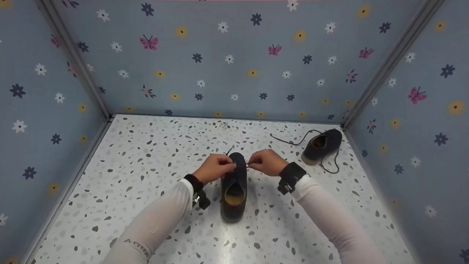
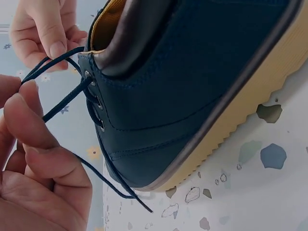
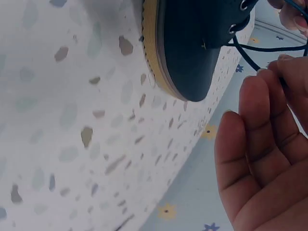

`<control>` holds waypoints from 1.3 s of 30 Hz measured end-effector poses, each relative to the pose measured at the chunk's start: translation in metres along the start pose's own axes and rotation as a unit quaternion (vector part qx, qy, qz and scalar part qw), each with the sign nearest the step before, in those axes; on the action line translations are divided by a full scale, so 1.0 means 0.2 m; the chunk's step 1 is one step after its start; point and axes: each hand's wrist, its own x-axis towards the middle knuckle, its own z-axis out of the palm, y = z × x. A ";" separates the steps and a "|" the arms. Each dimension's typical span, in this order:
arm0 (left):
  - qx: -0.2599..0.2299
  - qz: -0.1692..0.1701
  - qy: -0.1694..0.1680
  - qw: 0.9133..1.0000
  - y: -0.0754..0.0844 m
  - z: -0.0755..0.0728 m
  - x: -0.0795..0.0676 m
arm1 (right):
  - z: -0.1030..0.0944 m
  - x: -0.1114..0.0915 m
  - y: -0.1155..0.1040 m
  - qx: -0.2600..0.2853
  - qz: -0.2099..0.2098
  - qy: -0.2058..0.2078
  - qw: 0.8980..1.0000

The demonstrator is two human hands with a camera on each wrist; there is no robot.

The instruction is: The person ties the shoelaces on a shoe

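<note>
Pinching a lace on each side of a dark blue shoe (image 1: 236, 178), that's what both hands are up to. The shoe sits upright around the middle of the speckled white surface (image 1: 139, 176), toe toward the far edge, heel toward the person. Left hand (image 1: 216, 167) is over the shoe's left side with a dark lace (image 2: 67, 100) between thumb and index finger. Right hand (image 1: 269, 163) is just off the other side, thumb and fingertips closed on lace too, its other fingers loosely bent. The left wrist view shows the lace coming out of the metal eyelets (image 2: 100, 125), plus a loose end hanging past the toe. Sole (image 2: 240, 101) is tan and ridged, btw.

Second shoe (image 1: 328, 145) is near the far right corner, toe angled at that corner. One of its lace ends (image 1: 285, 141) trails left near the far edge, the other curls down near the right edge. Flowery blue wall (image 1: 220, 47) along the far edge, similar panels at the left and right ones. White sleeves (image 1: 157, 220), black wrist straps (image 1: 293, 173).
</note>
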 end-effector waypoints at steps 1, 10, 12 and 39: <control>0.001 0.000 0.005 1.000 0.00 0.00 0.00 | -0.01 -0.01 0.00 -0.010 0.001 -0.001 1.000; 0.003 0.001 0.012 1.000 0.01 0.01 -0.01 | -0.09 -0.05 0.00 -0.100 -0.029 0.007 0.995; 0.000 -0.001 0.012 1.000 0.01 0.00 -0.01 | -0.11 -0.06 0.02 -0.116 -0.030 0.013 0.993; -0.031 -0.018 0.044 0.998 0.00 0.02 -0.01 | -0.36 -0.25 0.13 -0.022 0.065 -0.098 0.993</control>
